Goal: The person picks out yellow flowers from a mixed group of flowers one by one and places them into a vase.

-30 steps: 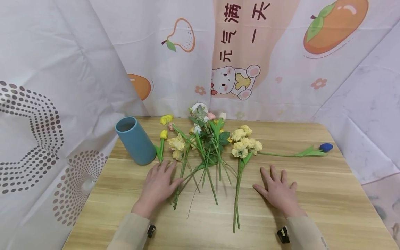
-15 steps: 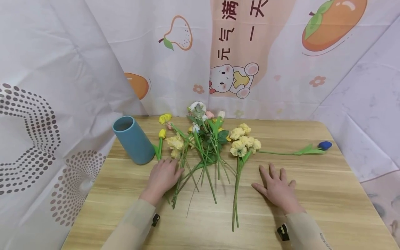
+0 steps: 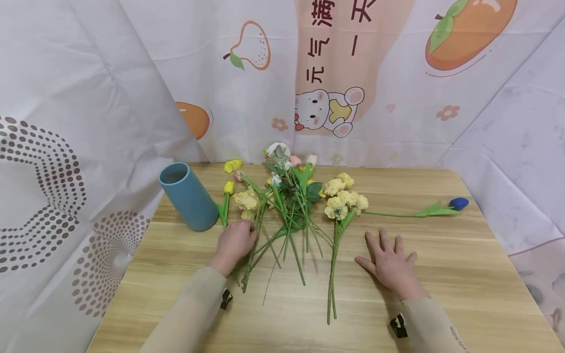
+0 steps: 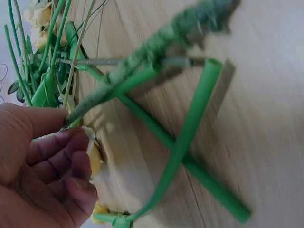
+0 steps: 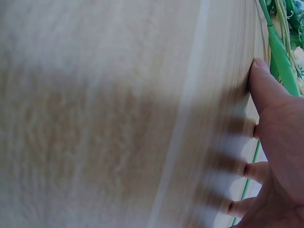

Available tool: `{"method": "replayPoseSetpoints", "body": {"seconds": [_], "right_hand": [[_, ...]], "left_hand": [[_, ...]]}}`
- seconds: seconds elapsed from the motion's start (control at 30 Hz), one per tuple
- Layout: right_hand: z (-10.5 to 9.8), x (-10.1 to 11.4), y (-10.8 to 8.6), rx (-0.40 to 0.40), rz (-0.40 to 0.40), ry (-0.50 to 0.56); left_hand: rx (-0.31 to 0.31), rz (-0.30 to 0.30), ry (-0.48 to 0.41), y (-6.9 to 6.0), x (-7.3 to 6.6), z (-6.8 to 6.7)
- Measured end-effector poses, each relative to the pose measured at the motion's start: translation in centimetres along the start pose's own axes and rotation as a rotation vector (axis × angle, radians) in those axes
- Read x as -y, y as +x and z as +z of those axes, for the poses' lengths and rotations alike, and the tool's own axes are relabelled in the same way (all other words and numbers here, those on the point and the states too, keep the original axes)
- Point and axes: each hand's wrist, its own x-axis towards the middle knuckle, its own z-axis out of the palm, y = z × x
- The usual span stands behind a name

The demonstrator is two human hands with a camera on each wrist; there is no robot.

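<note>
My left hand (image 3: 235, 241) is at the left side of a loose pile of artificial flowers. In the left wrist view its thumb and curled fingers pinch a rough green flower stem (image 4: 137, 61); the bloom on that stem cannot be made out. Close by lie a pale yellow flower (image 3: 247, 200) and a yellow tulip (image 3: 228, 188). My right hand (image 3: 392, 264) rests on the table with its fingers spread, holding nothing. Left of it are pale yellow flowers (image 3: 342, 201) on long stems, and beyond it lies a blue tulip (image 3: 459, 203).
A blue vase (image 3: 190, 198) stands upright at the left back of the wooden table (image 3: 459, 274). White, pink and yellow blooms with crossed stems (image 3: 291, 230) fill the middle. A printed curtain (image 3: 247, 113) hangs behind the table.
My left hand has moved slightly right and its spread fingers have curled in, taking a flower stem. The right hand has stayed in place. The head view has shifted slightly.
</note>
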Motion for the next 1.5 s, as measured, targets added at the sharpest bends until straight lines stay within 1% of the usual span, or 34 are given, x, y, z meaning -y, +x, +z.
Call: {"method": "replayPoseSetpoints", "body": {"seconds": [0.13, 0.27, 0.33, 0.47, 0.5, 0.57, 0.67, 0.73, 0.8, 0.87, 0.97, 1.03, 1.17, 1.23, 1.33, 1.4, 1.5], "right_hand": [[0.0, 0.0, 0.1, -0.002, -0.003, -0.005], [0.0, 0.0, 0.2, -0.012, -0.010, -0.012], [0.0, 0.0, 0.2, -0.008, -0.011, -0.002], [-0.6, 0.0, 0.3, 0.005, -0.006, 0.051], [-1.0, 0.2, 0.5, -0.001, -0.006, 0.072], [-2.0, 0.4, 0.9, -0.045, -0.018, 0.103], [-4.4, 1.6, 1.6, -0.169, -0.064, 0.143], [-6.2, 3.1, 1.9, -0.248, -0.097, 0.170], [-8.0, 5.0, 2.2, -0.302, -0.140, 0.177], [-9.3, 7.2, 2.5, -0.340, -0.210, 0.162], [-10.4, 10.3, 3.3, -0.353, -0.324, 0.102], [-10.4, 12.0, 4.0, -0.354, -0.398, 0.066], [-9.7, 14.6, 5.5, -0.329, -0.492, 0.018], [-9.3, 15.6, 6.2, -0.325, -0.521, -0.031], [-8.8, 16.9, 6.9, -0.312, -0.539, -0.119], [-8.5, 17.5, 7.3, -0.296, -0.538, -0.173], [-8.1, 18.2, 7.6, -0.259, -0.517, -0.197]], "left_hand": [[0.016, -0.034, -0.178, 0.2, -0.2, -0.1], [0.029, -0.052, -0.342, 0.0, -0.5, -0.5], [0.028, -0.057, -0.403, -0.2, -0.8, -0.8], [0.026, -0.054, -0.477, -0.9, -1.5, -1.4], [0.022, -0.048, -0.484, -1.1, -1.6, -1.4], [0.022, -0.050, -0.492, -1.2, -1.9, -1.5], [0.024, -0.065, -0.504, -1.4, -2.1, -1.4], [0.032, -0.074, -0.519, -1.4, -2.2, -1.4], [0.036, -0.066, -0.532, -1.4, -2.3, -1.3], [0.040, -0.053, -0.538, -1.4, -2.2, -1.2], [0.038, -0.034, -0.534, -1.4, -2.3, -1.0], [0.040, -0.027, -0.530, -1.4, -2.4, -0.9], [0.040, -0.027, -0.535, -1.4, -2.6, -0.7], [0.032, -0.022, -0.523, -1.4, -2.6, -0.6], [0.013, -0.006, -0.496, -1.4, -2.6, -0.4], [0.003, 0.003, -0.478, -1.4, -2.5, -0.2], [-0.006, 0.011, -0.465, -1.4, -2.4, 0.0]]}}
